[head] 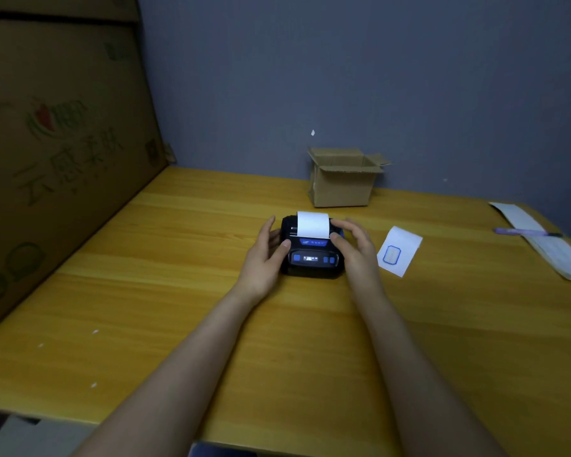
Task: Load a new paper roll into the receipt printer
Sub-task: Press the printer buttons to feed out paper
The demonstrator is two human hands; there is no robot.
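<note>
a small black receipt printer (312, 255) with blue buttons and a lit little display sits near the middle of a yellow wooden table (152, 291). a strip of white paper (313, 224) comes out from the top of the printer and stands up, curving a bit to the back. the left hand (265, 255) is at the left side of the printer, the fingers loosely spread along its side and the thumb lying on the front left corner; it touches the body but does not close around it. the right hand (356, 247) is at the right side, half open, with the thumb tip on the top right part near the blue strip and the other fingers curved above the right edge; if these fingers press on the printer or only hover, i cannot tell. both forearms are bare and reach in from the bottom of the view. just to the right of the right hand a white slip with a blue outlined rectangle (399, 250) lies flat on the table. behind the printer, near the grey wall, an open small cardboard box (343, 183) stands. at the far right a long white paper strip (541, 242) lies with a purple pen (524, 231) across it. a big printed cardboard carton (56, 143) stands along the left side of the table.
</note>
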